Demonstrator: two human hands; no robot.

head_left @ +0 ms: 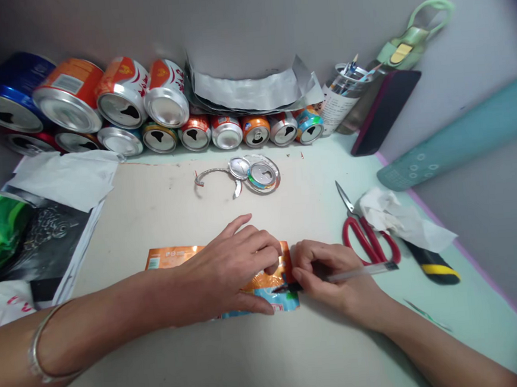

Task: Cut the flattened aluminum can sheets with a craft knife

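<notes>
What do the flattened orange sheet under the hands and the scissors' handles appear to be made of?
Orange sheet: probably thin printed can metal; it lies flat, with cut can tops nearby. Scissors: handles look like glossy red plastic, blades bare metal.

1. The flattened can sheet (169,258) is thin metal with a glossy orange and blue print.
2. The pen (358,272) has a clear, smooth plastic barrel.
3. The desk (160,201) carries a matt, beige board that looks like cardboard.
4. The cut can tops (257,173) are bare, shiny aluminium.
5. The stacked cans (121,97) are glossy printed metal with bright silver ends.
6. The scissors (369,235) pair steel blades with smooth red plastic handles.
7. The tissue (404,221) is soft, crumpled white paper.
8. The silver sheets (250,90) against the wall look like dull, brushed metal.
9. The bracelet (41,354) is thin polished metal.
</notes>
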